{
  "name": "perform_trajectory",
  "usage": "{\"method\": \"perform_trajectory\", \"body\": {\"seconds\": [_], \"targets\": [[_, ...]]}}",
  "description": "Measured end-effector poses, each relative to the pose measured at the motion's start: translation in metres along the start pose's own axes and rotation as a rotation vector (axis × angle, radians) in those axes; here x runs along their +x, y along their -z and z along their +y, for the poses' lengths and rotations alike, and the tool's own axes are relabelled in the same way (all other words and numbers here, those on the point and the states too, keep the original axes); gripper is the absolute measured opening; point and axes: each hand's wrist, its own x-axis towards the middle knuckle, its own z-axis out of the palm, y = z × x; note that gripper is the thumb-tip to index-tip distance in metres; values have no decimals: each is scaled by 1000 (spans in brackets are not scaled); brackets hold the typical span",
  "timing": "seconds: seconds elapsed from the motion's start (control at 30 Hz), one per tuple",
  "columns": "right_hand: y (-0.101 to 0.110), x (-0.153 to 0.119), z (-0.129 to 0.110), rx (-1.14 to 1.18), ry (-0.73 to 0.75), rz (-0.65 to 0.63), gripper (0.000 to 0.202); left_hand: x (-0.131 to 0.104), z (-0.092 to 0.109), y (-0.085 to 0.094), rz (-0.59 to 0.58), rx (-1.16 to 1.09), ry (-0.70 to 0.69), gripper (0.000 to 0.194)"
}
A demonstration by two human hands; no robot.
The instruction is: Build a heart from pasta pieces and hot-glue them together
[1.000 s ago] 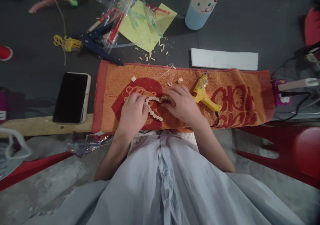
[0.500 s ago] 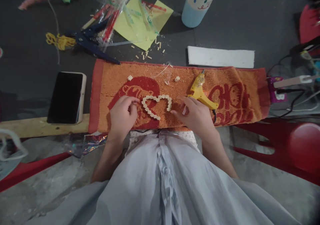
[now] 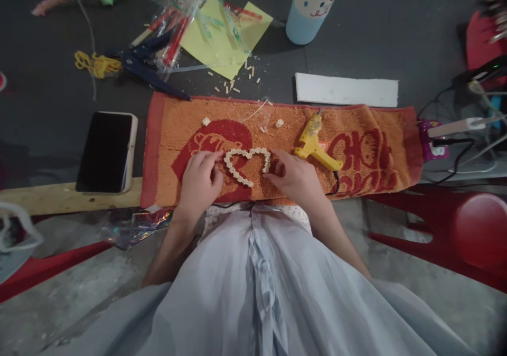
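A heart outline of small pale pieces lies on the orange and red towel, with a gap at its lower right. My left hand rests beside its left edge, thumb and fingers curled but apart, with nothing visible between them. My right hand is at the heart's right edge, its thumb and fingertips spread around that end, apparently touching it. To the right of that hand lies a yellow glue gun. Two small pale clusters sit above the heart, one at left and one at right.
Beyond the towel are a white strip, blue pliers, yellow paper, loose pale bits and a bottle. A phone lies at left. Cables and a purple box are at right.
My right hand has moved left, from beside the glue gun to the heart's right edge. My left hand has shifted slightly right. The view has shifted a little.
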Motion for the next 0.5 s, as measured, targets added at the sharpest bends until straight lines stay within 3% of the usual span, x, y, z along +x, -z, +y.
{"method": "perform_trajectory", "body": {"seconds": [0.27, 0.4, 0.5], "targets": [[11, 6, -10, -54, -42, -139, 48, 6, 5, 5, -90, 44, -54, 44], [14, 6, -10, -70, 2, -141, 51, 10, 12, 9, -121, 67, -37, 43], [16, 6, -12, -74, 71, -71, 57, 12, 15, 9, -139, 66, -10, 43]]}}
